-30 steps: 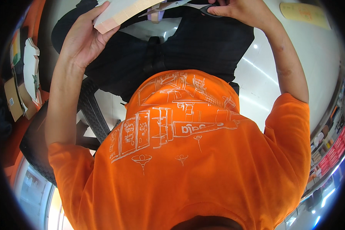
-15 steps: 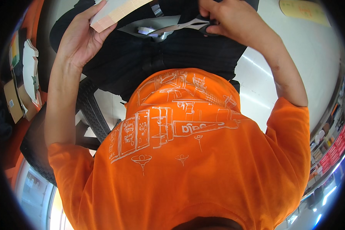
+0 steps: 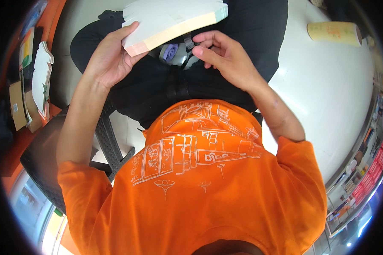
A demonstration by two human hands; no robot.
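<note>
Gripping a white card stack (image 3: 170,21), clamped at one end in the fingers of the left hand (image 3: 110,61). Seen between both hands' fingers: purple roll (image 3: 170,52). Spreading fingers of the right hand (image 3: 229,59) apart, just beside a shiny strip (image 3: 189,41).

The paper stack (image 3: 174,21) is above the lap (image 3: 170,87). At its left end is the left hand (image 3: 115,59); on the body side of its right half, the right hand (image 3: 227,59); between these hands, the roll (image 3: 170,52). Well right of the stack, the cylinder (image 3: 334,33) is on the floor (image 3: 317,102); well left of it, the cut sheets (image 3: 41,80).
</note>
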